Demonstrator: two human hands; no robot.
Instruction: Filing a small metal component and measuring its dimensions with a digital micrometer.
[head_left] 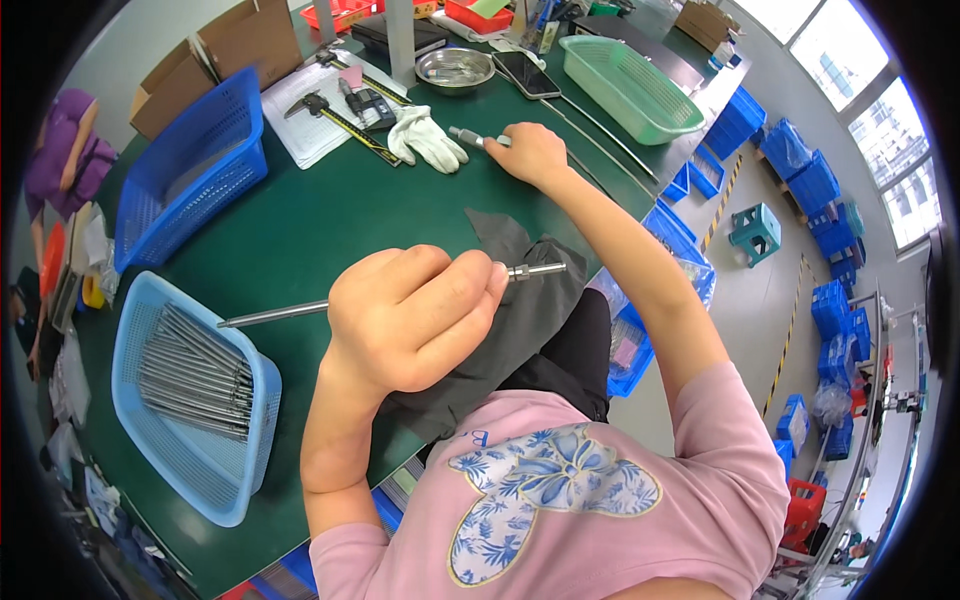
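My left hand [410, 318] is closed around a slim metal rod [275, 314], held roughly level. Its pointed end sticks out to the left, and a stepped end with a collar shows beyond my thumb. Farther off, my right hand [532, 155] reaches over the table, its fingers closed on a small grey cylindrical tool [466, 136] whose kind I cannot make out. A white glove [425, 139] lies just left of that tool. Many similar metal rods [195, 375] lie in a light blue basket [264, 400] to the left. A dark grey cloth [530, 290] lies under the held rod at the table's edge.
On the green table [330, 215] stand a blue basket [190, 190], a green basket [625, 90] and a metal bowl [455, 68]. Calipers [345, 125] lie on paper. Near the phone [527, 75] lie long thin rods [605, 140]. A stool [755, 235] and blue crates stand right.
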